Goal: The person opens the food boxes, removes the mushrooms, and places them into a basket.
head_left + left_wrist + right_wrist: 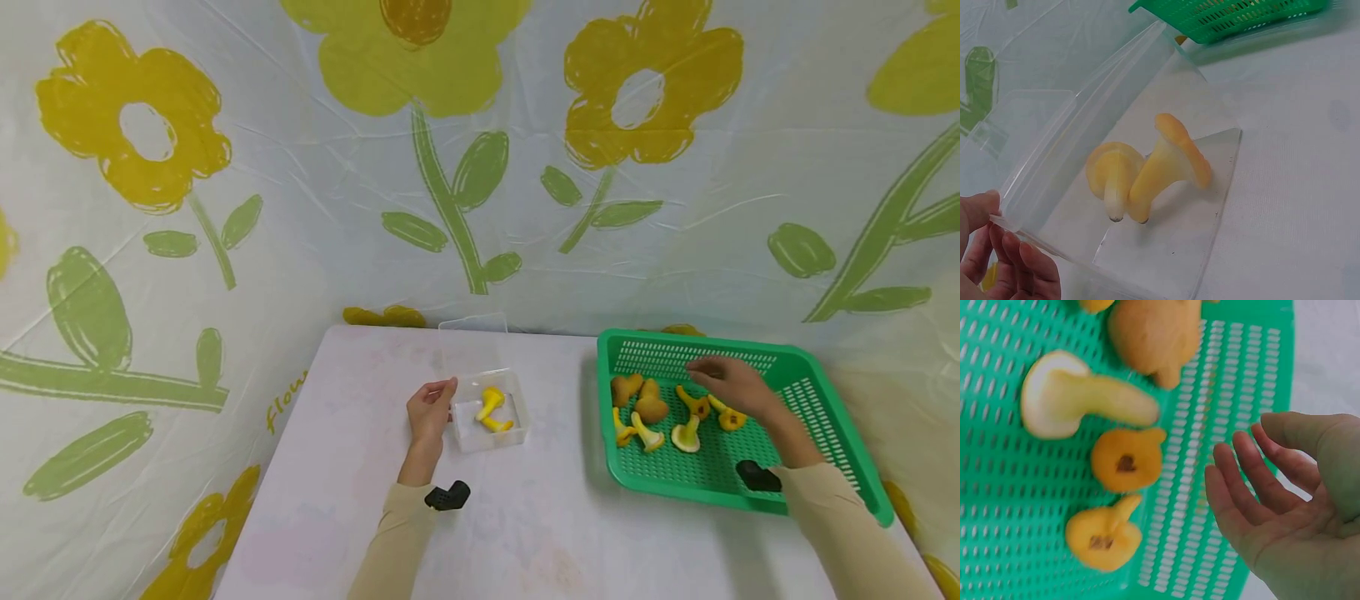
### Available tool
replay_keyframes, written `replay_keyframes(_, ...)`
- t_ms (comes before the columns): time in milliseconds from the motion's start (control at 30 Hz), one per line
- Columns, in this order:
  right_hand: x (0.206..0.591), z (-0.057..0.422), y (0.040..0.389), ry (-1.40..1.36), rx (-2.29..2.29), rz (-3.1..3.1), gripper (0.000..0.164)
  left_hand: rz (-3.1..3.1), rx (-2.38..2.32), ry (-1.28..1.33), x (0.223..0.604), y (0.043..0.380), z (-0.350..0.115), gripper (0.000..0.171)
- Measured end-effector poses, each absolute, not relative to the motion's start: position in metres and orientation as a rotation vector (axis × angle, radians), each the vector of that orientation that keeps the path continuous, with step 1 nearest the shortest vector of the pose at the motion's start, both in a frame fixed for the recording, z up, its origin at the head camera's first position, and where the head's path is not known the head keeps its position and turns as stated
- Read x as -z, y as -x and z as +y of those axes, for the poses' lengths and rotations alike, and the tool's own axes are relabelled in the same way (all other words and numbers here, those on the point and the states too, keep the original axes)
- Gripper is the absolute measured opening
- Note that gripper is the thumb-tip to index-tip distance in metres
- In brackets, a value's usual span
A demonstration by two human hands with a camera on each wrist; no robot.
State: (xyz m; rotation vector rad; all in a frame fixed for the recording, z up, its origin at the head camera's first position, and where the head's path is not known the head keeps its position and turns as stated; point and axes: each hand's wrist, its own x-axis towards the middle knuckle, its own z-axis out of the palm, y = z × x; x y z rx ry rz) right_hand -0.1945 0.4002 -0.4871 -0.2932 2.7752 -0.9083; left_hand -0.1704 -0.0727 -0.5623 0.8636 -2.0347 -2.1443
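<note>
My left hand (431,408) pinches the left rim of a clear plastic box (467,442) between thumb and fingertips. Inside it lie two yellow mushrooms (1159,173), side by side in the left wrist view. The box's clear lid (472,346) stands open behind it. Over the far part of a green basket (612,392), my right hand (738,387) hovers with loosely bent fingers and nothing between them. Several yellow mushrooms (686,435) and brown, lumpy pieces (651,402) lie in the basket. One pale-stemmed mushroom (1060,397) lies on its side there.
Both containers stand on a white table (540,525), the box left of the basket with a gap between. A flower-print sheet (300,167) hangs behind and at the left. Black wrist cameras (447,497) sit on both sleeves.
</note>
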Motion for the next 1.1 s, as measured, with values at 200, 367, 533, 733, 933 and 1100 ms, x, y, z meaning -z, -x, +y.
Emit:
replay_keyframes(200,0.479,0.379,0.195,0.323,1.051,2.718,0.038,-2.045,2.134,-0.862,0.563,0.171,-0.073,0.029)
replay_keyframes(367,0.472,0.362,0.194,0.306,1.131,2.668,0.042,-2.039,2.139,-0.847,0.563,0.170,-0.072,0.029)
replay_keyframes(533,0.469,0.346,0.194,0.292,1.248,2.605,0.042,-2.053,2.131,-0.861,0.563,0.170,-0.072,0.029)
replay_keyframes(733,0.469,0.325,0.197,0.349,1.346,2.574,0.037,-2.062,2.121,-0.869,0.563,0.170,-0.072,0.030)
replay_keyframes(933,0.469,0.299,0.201,0.391,1.414,2.522,0.036,-2.053,2.136,-0.892,0.563,0.170,-0.072,0.030)
replay_keyframes(1100,0.470,0.276,0.204,0.424,1.456,2.493,0.031,-2.044,2.135,-0.900,0.562,0.171,-0.072,0.028)
